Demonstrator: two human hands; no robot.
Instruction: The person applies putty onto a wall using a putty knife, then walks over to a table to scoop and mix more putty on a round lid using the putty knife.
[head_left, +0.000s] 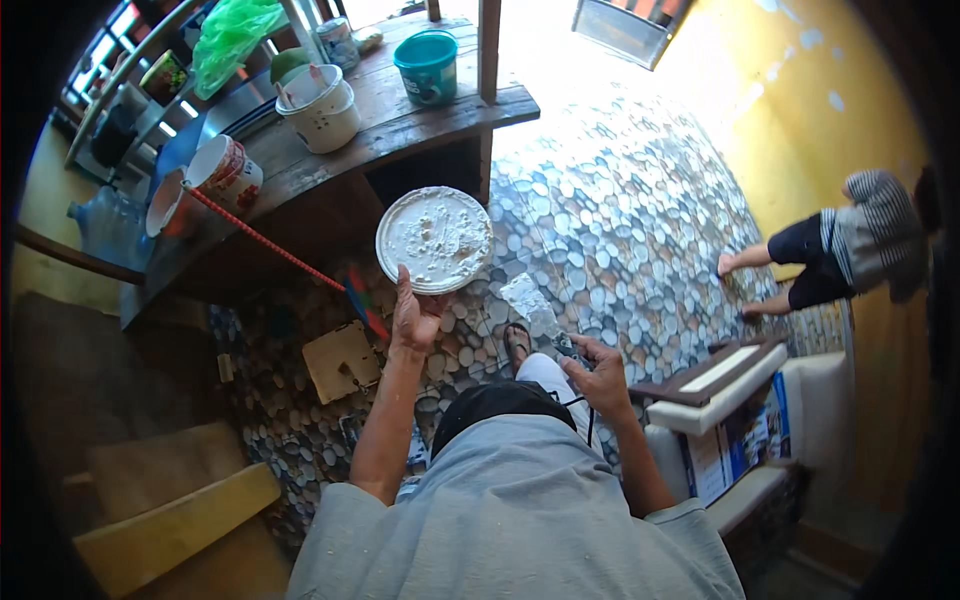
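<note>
My left hand (412, 320) grips the near edge of a white round lid (381, 246), thumb on top and the other fingers mostly hidden beneath. Lumpy white paste (440, 236) covers its upper face. In my right hand (600, 378) is a putty knife (531, 306), the fingers closed round its dark handle. White paste coats the wide blade, which points forward and left, a little apart from the lid. Both things are held in front of me above the pebble-patterned floor.
A wooden counter (390, 128) at the far left bears a teal bucket (427, 75), a white bucket (325, 125) and other tubs. At right, a person (850, 240) in a striped top is near the yellow wall (800, 110). A cushioned chair (715, 395) stands near my right arm.
</note>
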